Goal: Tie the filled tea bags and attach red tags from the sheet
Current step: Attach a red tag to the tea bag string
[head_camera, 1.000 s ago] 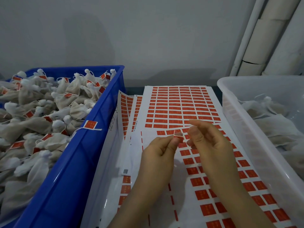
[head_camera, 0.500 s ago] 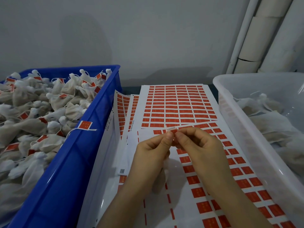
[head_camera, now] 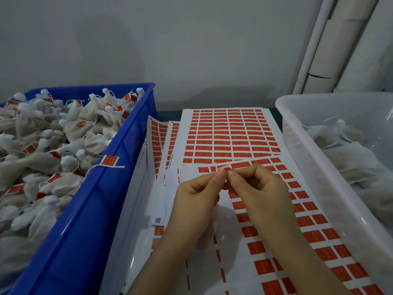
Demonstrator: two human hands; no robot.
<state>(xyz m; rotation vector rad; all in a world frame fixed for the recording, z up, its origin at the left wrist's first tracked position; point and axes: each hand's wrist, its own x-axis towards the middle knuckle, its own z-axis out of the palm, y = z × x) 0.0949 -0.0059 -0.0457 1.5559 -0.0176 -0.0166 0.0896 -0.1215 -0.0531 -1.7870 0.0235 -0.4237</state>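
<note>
My left hand [head_camera: 196, 193] and my right hand [head_camera: 254, 188] meet fingertip to fingertip over the sticker sheet [head_camera: 265, 231]. Between thumbs and forefingers they pinch a small red tag [head_camera: 225, 167] together with a thin white string. A white tea bag [head_camera: 209, 222] hangs under my left hand, mostly hidden by it. The sheet below carries rows of red tags, and its left part is bare where tags were peeled off.
A blue crate [head_camera: 85, 220] on the left is heaped with tied tea bags bearing red tags; one tag [head_camera: 109, 161] hangs over its rim. A clear bin [head_camera: 302, 158] on the right holds untagged bags. More tag sheets [head_camera: 229, 135] lie behind. White pipes [head_camera: 331, 50] stand at the back right.
My hands came together: the right hand closed in on the left hand's fingertips, and both now pinch the tag and string. The view shifted slightly.
</note>
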